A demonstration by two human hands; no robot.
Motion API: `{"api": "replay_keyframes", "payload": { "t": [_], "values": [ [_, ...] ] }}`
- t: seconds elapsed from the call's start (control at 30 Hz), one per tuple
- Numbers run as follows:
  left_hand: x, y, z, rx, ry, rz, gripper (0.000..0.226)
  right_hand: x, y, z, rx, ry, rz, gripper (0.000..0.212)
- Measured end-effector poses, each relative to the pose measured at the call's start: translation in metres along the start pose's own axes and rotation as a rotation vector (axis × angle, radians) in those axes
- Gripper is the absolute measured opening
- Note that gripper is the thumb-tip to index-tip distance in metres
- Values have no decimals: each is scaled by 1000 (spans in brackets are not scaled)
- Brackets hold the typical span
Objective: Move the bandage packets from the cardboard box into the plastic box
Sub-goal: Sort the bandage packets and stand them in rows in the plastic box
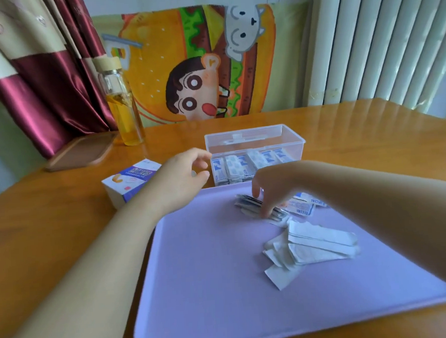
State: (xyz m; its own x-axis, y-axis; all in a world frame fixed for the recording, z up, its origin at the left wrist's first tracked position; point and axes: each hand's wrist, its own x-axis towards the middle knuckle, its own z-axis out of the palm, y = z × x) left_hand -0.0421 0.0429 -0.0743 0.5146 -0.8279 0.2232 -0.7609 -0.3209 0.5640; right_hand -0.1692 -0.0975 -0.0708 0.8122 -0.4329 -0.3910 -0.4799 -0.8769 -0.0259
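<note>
Fingers (256, 191): those of the right hand (272, 189) were curled over a small stack of bandage packets (250, 205), pinching it on the lilac tray (198, 288), just in front of the plastic box (302, 141).
Left hand (183, 171): hovered at the plastic box's left wall, fingers loosely bent, nothing held.
Filed rows (250, 163): stood upright inside the plastic box.
Cardboard box (131, 185): left of the plastic box.
Risk: pinch looked shallow; stack could fan and shed packets short of the plastic box, or topple the filed rows.
Risk: loose packets (304, 206) touching the stack might get dragged along.
</note>
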Motion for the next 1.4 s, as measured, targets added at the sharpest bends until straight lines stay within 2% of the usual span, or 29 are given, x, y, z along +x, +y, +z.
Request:
{"api": "replay_keyframes", "payload": {
  "t": [0.17, 0.3, 0.37, 0.43, 0.53, 0.6, 0.7, 0.77, 0.87, 1.07, 1.27, 1.4],
  "values": [
    [6, -4, 16, -95, -35, -12, 26, 5, 6, 7, 23, 137, -21, 36],
    [5, -11, 28, -171, -37, -38, 22, 7, 13, 12, -16, 273, -34, 8],
    [2, -16, 27, -167, -23, -54, 18, 6, 14, 8, 122, 357, -48, 9],
    [-1, -17, 24, -229, -9, -110, 15, 5, 12, 3, 378, 468, -78, 6],
    [-5, -13, 22, -635, -95, -292, 27, 6, -7, 9, 727, 559, -151, 12],
    [-7, -4, 25, -957, -199, -373, 33, 10, -21, 20, 788, 634, -183, 11],
    [-9, 0, 34, -1163, -236, -410, 26, 16, -35, 32, 794, 719, -225, 22],
    [-7, -1, 39, -1211, -218, -433, 22, 18, -38, 36, 787, 690, -245, 30],
    [-6, -4, 43, -1288, -254, -478, 29, 18, -34, 38, 776, 591, -265, 23],
    [-4, -11, 46, -1396, -295, -533, 33, 16, -13, 33, 1002, 360, -253, 13],
    [-6, -8, 43, -1368, -338, -517, 31, 21, -7, 33, 1305, 309, -199, 8],
    [-5, -5, 44, -1394, -317, -501, 27, 19, -10, 34, 1270, 389, -144, 16]
  ]
}}
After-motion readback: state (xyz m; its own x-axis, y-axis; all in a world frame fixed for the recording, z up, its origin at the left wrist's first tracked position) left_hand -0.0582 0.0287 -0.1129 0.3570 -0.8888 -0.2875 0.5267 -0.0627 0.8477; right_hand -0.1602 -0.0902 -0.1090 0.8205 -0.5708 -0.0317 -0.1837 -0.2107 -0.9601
